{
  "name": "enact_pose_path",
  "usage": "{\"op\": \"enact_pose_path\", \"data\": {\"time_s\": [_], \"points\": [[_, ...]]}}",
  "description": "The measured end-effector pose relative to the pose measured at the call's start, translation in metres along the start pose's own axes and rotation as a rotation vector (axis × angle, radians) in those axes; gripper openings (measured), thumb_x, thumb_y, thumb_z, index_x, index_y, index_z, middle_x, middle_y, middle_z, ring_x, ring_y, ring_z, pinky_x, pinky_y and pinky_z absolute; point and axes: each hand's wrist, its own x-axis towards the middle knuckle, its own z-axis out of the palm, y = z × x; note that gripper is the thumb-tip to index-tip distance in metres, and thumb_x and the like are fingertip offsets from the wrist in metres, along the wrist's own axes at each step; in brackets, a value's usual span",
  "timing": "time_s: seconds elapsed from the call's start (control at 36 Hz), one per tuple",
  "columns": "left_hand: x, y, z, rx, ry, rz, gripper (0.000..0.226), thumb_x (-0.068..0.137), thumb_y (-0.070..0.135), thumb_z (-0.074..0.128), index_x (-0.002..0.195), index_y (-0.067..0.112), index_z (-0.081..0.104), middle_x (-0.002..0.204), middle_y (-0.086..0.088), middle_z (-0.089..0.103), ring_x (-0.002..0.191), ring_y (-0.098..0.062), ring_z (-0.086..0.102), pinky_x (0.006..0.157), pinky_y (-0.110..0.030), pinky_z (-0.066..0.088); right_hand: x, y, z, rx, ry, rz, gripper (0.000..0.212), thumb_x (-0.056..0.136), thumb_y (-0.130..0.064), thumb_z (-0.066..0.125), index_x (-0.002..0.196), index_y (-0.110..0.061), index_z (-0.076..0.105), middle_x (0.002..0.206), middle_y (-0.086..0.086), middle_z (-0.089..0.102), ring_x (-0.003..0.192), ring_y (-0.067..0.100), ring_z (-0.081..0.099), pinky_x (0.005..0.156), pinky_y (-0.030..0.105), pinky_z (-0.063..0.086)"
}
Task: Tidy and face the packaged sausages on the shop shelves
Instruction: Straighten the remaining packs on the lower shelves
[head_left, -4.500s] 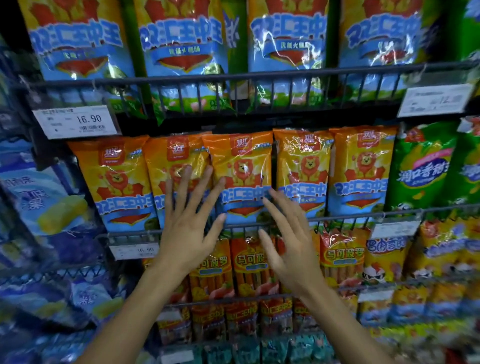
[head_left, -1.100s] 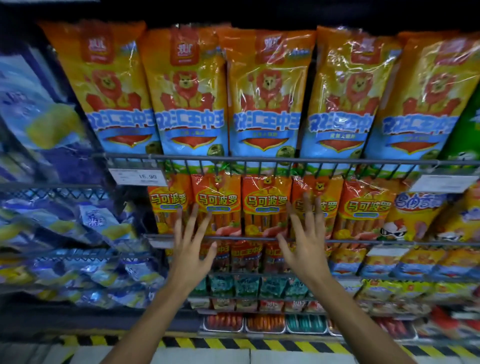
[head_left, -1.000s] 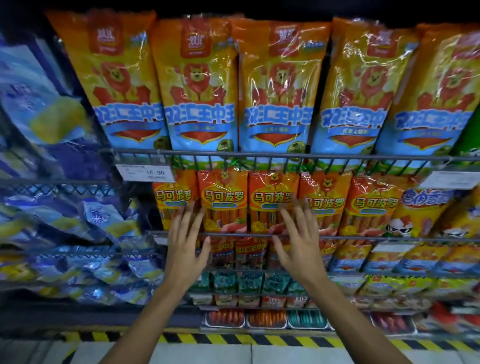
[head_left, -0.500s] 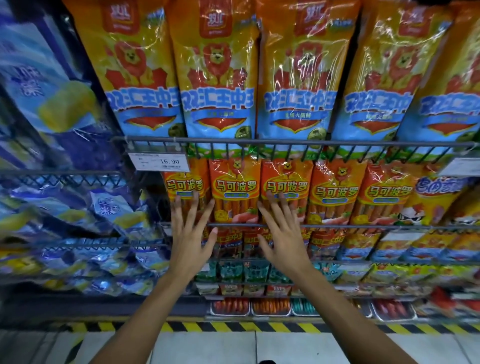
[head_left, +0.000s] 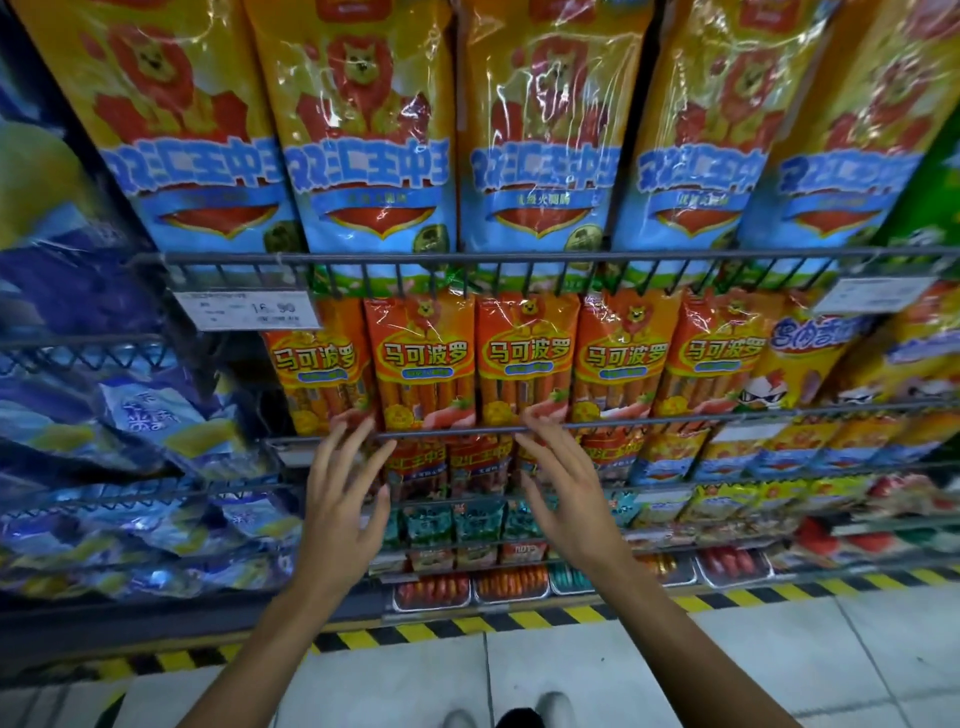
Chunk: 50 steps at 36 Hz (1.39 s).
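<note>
Left hand (head_left: 343, 499): fingers spread and relaxed, holding nothing, tips at the wire rail (head_left: 675, 418).
Right hand (head_left: 566, 493): likewise loose and empty, fingertips reaching the same rail.
Sausage packs (head_left: 423, 358): orange, glossy, standing upright in a row just above both hands, long axis vertical, labels facing out.
Nearer hand: left sits below the leftmost packs, right below the middle ones.
Leftmost pack (head_left: 317, 369): partly hidden behind the price tag (head_left: 247, 312).
</note>
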Motion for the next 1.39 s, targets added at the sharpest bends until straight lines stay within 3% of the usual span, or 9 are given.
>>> {"op": "enact_pose_path", "data": {"time_s": [0.11, 0.22, 0.33, 0.47, 0.86, 1.0, 1.11, 1.25, 1.39], "points": [[-0.006, 0.016, 0.013, -0.033, -0.007, 0.012, 0.046, 0.103, 0.031, 0.044, 0.146, 0.021, 0.055, 0.166, 0.001, 0.030, 0.157, -0.030, 0.016, 0.129, -0.045, 0.013, -0.023, 0.012, -0.009, -0.003, 0.008, 0.051, 0.052, 0.101, -0.015, 0.064, 0.151, -0.018, 0.048, 0.162, -0.005, 0.037, 0.153, 0.018, 0.029, 0.122, 0.046, 0.033], [0.008, 0.037, 0.023, -0.117, -0.014, 0.006, 0.045, 0.103, 0.032, 0.044, 0.144, 0.021, 0.057, 0.162, 0.004, 0.036, 0.155, -0.025, 0.022, 0.124, -0.057, 0.023, -0.039, 0.021, -0.030, 0.009, 0.018, 0.179, 0.052, 0.102, -0.017, 0.063, 0.151, -0.023, 0.047, 0.162, -0.014, 0.033, 0.152, 0.010, 0.030, 0.123, 0.034, 0.031], [0.033, 0.075, 0.030, -0.208, -0.055, 0.039, 0.045, 0.103, 0.034, 0.044, 0.146, 0.024, 0.055, 0.159, 0.010, 0.039, 0.151, -0.009, 0.024, 0.127, -0.031, 0.017, -0.052, 0.040, -0.055, 0.046, 0.036, 0.314, 0.051, 0.104, -0.027, 0.058, 0.153, -0.031, 0.044, 0.160, -0.021, 0.035, 0.148, 0.007, 0.035, 0.117, 0.043, 0.041], [0.062, 0.127, 0.051, -0.293, -0.126, 0.078, 0.044, 0.104, 0.027, 0.051, 0.149, 0.027, 0.052, 0.155, 0.018, 0.040, 0.147, -0.005, 0.032, 0.121, -0.035, 0.028, -0.057, 0.073, -0.091, 0.088, 0.159, 0.418, 0.052, 0.101, -0.034, 0.057, 0.152, -0.033, 0.045, 0.155, -0.038, 0.029, 0.148, -0.003, 0.030, 0.108, 0.046, 0.049], [0.129, 0.326, 0.164, -0.357, -0.300, 0.154, 0.043, 0.104, 0.036, 0.047, 0.147, 0.042, 0.048, 0.145, 0.040, 0.032, 0.137, 0.016, 0.028, 0.110, -0.004, 0.019, -0.046, 0.195, -0.243, 0.344, 0.552, 0.554, 0.044, 0.102, -0.022, 0.063, 0.144, -0.030, 0.051, 0.139, -0.013, 0.055, 0.129, 0.004, 0.053, 0.104, 0.028, 0.048], [0.153, 0.393, 0.208, -0.437, -0.335, 0.047, 0.047, 0.104, 0.033, 0.055, 0.146, 0.049, 0.043, 0.148, 0.041, 0.027, 0.138, 0.023, 0.020, 0.118, -0.018, 0.025, -0.038, 0.248, -0.291, 0.336, 0.653, 0.640, 0.048, 0.101, -0.028, 0.064, 0.146, -0.032, 0.048, 0.142, -0.018, 0.050, 0.133, -0.003, 0.046, 0.112, 0.038, 0.044], [0.176, 0.439, 0.233, -0.482, -0.243, -0.082, 0.052, 0.098, 0.043, 0.056, 0.148, 0.032, 0.052, 0.146, 0.023, 0.047, 0.136, 0.002, 0.042, 0.114, -0.028, 0.040, -0.039, 0.277, -0.311, 0.301, 0.591, 0.669, 0.050, 0.101, -0.036, 0.064, 0.147, -0.031, 0.047, 0.136, -0.018, 0.054, 0.125, 0.001, 0.052, 0.107, 0.035, 0.049], [0.198, 0.476, 0.250, -0.381, -0.123, -0.229, 0.054, 0.097, 0.040, 0.067, 0.145, 0.017, 0.057, 0.128, 0.006, 0.066, 0.110, -0.014, 0.067, 0.089, -0.006, 0.044, -0.044, 0.302, -0.317, 0.175, 0.471, 0.652, 0.053, 0.096, -0.041, 0.069, 0.144, -0.020, 0.059, 0.125, -0.006, 0.071, 0.113, 0.008, 0.066, 0.097, 0.033, 0.057], [0.208, 0.483, 0.261, -0.265, -0.058, -0.243, 0.055, 0.096, 0.051, 0.063, 0.141, 0.019, 0.062, 0.103, 0.002, 0.076, 0.085, -0.012, 0.071, 0.077, -0.035, 0.061, -0.044, 0.316, -0.322, 0.065, 0.427, 0.566, 0.050, 0.094, -0.049, 0.067, 0.131, -0.017, 0.069, 0.105, -0.008, 0.077, 0.095, 0.002, 0.071, 0.085, 0.028, 0.061]]}}
